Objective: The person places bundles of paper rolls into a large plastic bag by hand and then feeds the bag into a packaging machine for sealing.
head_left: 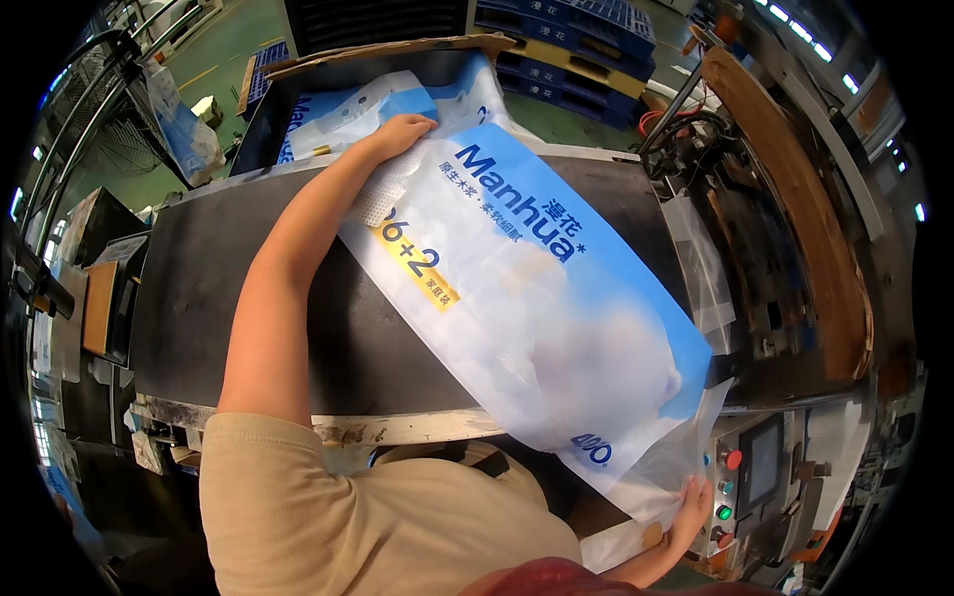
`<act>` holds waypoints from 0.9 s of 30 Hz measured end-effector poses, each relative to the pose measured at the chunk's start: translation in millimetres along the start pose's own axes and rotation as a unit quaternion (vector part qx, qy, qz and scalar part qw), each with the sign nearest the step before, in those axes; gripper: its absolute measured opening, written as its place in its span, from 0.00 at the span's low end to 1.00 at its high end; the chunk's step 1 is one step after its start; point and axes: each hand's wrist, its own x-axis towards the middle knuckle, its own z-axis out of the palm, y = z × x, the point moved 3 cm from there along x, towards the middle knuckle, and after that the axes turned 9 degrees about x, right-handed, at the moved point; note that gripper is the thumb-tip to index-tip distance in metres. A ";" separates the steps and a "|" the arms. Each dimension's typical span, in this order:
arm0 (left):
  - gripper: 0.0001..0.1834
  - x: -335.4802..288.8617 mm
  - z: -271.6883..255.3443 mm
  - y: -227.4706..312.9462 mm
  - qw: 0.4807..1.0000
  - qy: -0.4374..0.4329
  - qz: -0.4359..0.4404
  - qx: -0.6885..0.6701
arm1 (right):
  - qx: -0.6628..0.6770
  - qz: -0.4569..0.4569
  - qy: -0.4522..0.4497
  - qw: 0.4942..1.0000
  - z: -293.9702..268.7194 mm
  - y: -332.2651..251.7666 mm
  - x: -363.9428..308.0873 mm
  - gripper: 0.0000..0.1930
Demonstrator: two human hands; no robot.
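Note:
A large white and blue printed plastic bag (542, 288) lies slantwise across the dark conveyor belt (209, 288), its near right end hanging over the front edge. White embossed tissue rolls (378, 199) show at its far left end. Stretched far forward, my left hand (402, 136) curls over that end, fingers together on the bag. At the lower right, my right hand (691, 512) grips the loose, translucent film end of the bag, close to my body. Part of what its fingers hold is hidden.
Beyond the belt, a dark bin (268, 129) holds more printed bags. Blue and yellow pallets (566, 55) are stacked behind. A control panel (760, 462) with buttons and a screen stands by my right hand. Machinery with cables (686, 134) lines the right side.

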 end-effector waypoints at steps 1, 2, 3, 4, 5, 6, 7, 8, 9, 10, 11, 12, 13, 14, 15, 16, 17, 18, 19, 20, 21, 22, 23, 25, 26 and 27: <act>0.19 -21.0 1.8 30.4 0.997 0.069 -0.027 -0.004 | 0.000 0.002 0.022 1.000 -3.5 -0.7 -5.1 0.05; 0.19 -34.3 -3.5 36.6 0.996 0.087 -0.020 -0.003 | 0.009 -0.003 0.012 1.000 -6.2 -1.0 -4.0 0.05; 0.18 -44.5 -10.1 34.6 0.995 0.104 -0.012 -0.002 | 0.016 -0.007 0.005 1.000 -10.9 -0.8 -2.6 0.05; 0.18 -54.4 -16.4 28.1 0.993 0.121 -0.003 -0.002 | 0.023 -0.012 -0.002 1.000 -14.1 -0.9 -2.7 0.05; 0.17 -66.1 -20.9 14.9 0.990 0.139 0.022 -0.010 | 0.020 -0.028 -0.002 0.999 -14.4 -4.8 -5.4 0.05; 0.16 -76.3 -26.1 0.3 0.987 0.153 0.048 -0.020 | 0.016 -0.043 0.002 0.999 -9.9 -13.5 -7.3 0.05; 0.20 -88.7 -35.5 -16.0 0.987 0.154 0.039 -0.019 | 0.012 -0.057 0.005 0.998 -5.4 -22.9 -7.8 0.05; 0.24 -106.0 -42.9 -21.4 0.987 0.156 0.025 -0.014 | 0.018 -0.054 0.013 0.998 -0.7 -30.5 -7.1 0.05; 0.29 -122.6 -37.0 -9.0 0.988 0.145 -0.019 0.054 | 0.028 -0.051 0.025 0.998 3.8 -35.9 -7.8 0.05; 0.33 -147.2 -33.2 3.4 0.980 0.139 -0.068 0.126 | 0.039 -0.046 0.029 0.998 10.3 -40.5 -5.8 0.05; 0.37 -165.9 -24.4 19.2 0.958 0.126 -0.028 0.255 | 0.041 -0.040 0.016 0.998 16.4 -44.3 -3.5 0.05; 0.41 -182.0 -14.8 37.6 0.919 0.112 0.015 0.378 | 0.043 -0.035 0.003 0.998 20.7 -49.3 -1.9 0.05; 0.34 -195.7 -10.8 59.1 0.929 0.104 0.015 0.354 | 0.040 -0.033 -0.010 0.999 22.2 -56.7 -3.5 0.05; 0.30 -198.6 -12.6 62.3 0.932 0.093 0.005 0.351 | 0.044 -0.036 -0.024 0.998 22.3 -64.8 -5.1 0.05; 0.27 -197.4 -12.7 64.6 0.934 0.083 -0.006 0.346 | 0.046 -0.040 -0.039 0.997 21.6 -74.7 -5.1 0.05; 0.23 -195.1 -13.6 67.3 0.937 0.072 -0.016 0.342 | 0.048 -0.044 -0.052 0.997 19.1 -81.7 -6.6 0.05; 0.16 -191.5 -20.1 69.9 0.948 0.090 -0.040 0.303 | 0.055 -0.032 -0.074 0.995 7.6 -82.6 -8.8 0.05; 0.14 -185.6 -28.8 74.6 0.931 0.111 -0.054 0.343 | 0.033 -0.042 -0.055 0.997 -1.1 -86.9 -12.8 0.05; 0.14 -184.7 -35.8 90.0 0.943 0.132 -0.046 0.302 | 0.013 -0.051 -0.032 0.998 -9.5 -90.9 -18.8 0.05; 0.14 -185.7 -44.9 110.4 0.953 0.150 -0.036 0.261 | -0.008 -0.058 -0.008 0.998 -18.4 -95.1 -25.5 0.05; 0.16 -191.2 -44.9 140.4 0.961 0.131 0.001 0.244 | 0.041 -0.052 0.079 0.995 -17.2 -102.4 -41.4 0.08; 0.18 -201.0 -39.3 176.0 0.967 0.109 0.039 0.228 | 0.059 -0.067 0.160 0.983 -13.3 -103.3 -51.9 0.09; 0.19 -212.0 -30.3 209.1 0.965 0.059 0.112 0.230 | 0.071 -0.079 0.238 0.965 -9.3 -104.6 -61.2 0.10; 0.22 -227.2 6.6 242.6 0.932 -0.021 0.253 0.258 | 0.075 -0.114 0.232 0.963 -21.8 -101.4 -75.5 0.13; 0.24 -231.0 29.3 252.4 0.899 -0.050 0.326 0.289 | 0.077 -0.130 0.228 0.962 -27.3 -98.1 -80.5 0.14; 0.27 -237.6 56.9 260.5 0.876 -0.057 0.383 0.288 | 0.093 -0.083 0.200 0.972 -20.4 -109.9 -83.5 0.14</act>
